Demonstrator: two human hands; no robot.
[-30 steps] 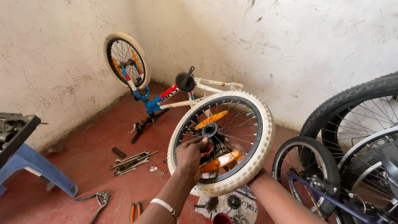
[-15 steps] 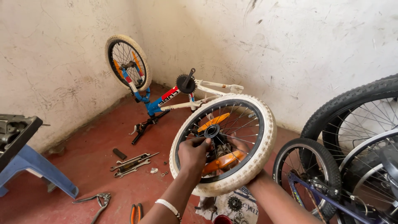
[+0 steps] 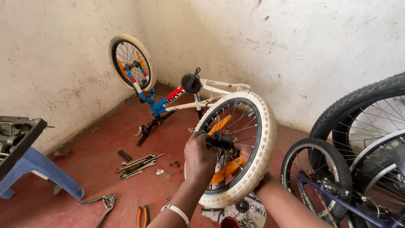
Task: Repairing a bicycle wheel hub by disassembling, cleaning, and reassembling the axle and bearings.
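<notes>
— Where is the small wheel [image 3: 236, 147], and what have the hands got of it?

— It stands upright off the red floor [image 3: 97, 147], near the middle, white knobbly tyre around a dark rim with orange spoke guards; the left hand [image 3: 200, 156] is curled closed around the hub [image 3: 219, 139] on the near side, fingers pinched on the axle end; a beaded white bracelet [image 3: 177, 211] sits on that wrist.

— And the right hand?

— The right hand [image 3: 244, 153] is behind the spokes, reached in from the far side; only a part shows through them, close to the hub; whether it grips anything or how far open it is, I cannot tell; its forearm passes under the tyre's lower edge.

— What lies about?

— Toward the far corner of the floor, an upturned child's bicycle frame [image 3: 177, 99], blue, red and white, its front wheel [image 3: 131, 62] up against the left wall, chainring [image 3: 190, 83] uppermost; left of the held wheel, a few spanners [image 3: 139, 164] lying together with loose nuts [image 3: 171, 173] just beside them; at the near edge, pliers [image 3: 105, 202] and orange-handled cutters [image 3: 142, 216]; at the left edge a blue plastic stool [image 3: 38, 171] carrying a dark tray [image 3: 19, 137]; at the right edge larger bicycle wheels [image 3: 363, 139] leaning together; under the held wheel, printed paper [image 3: 253, 211] with a sprocket [image 3: 242, 206] on it.
</notes>
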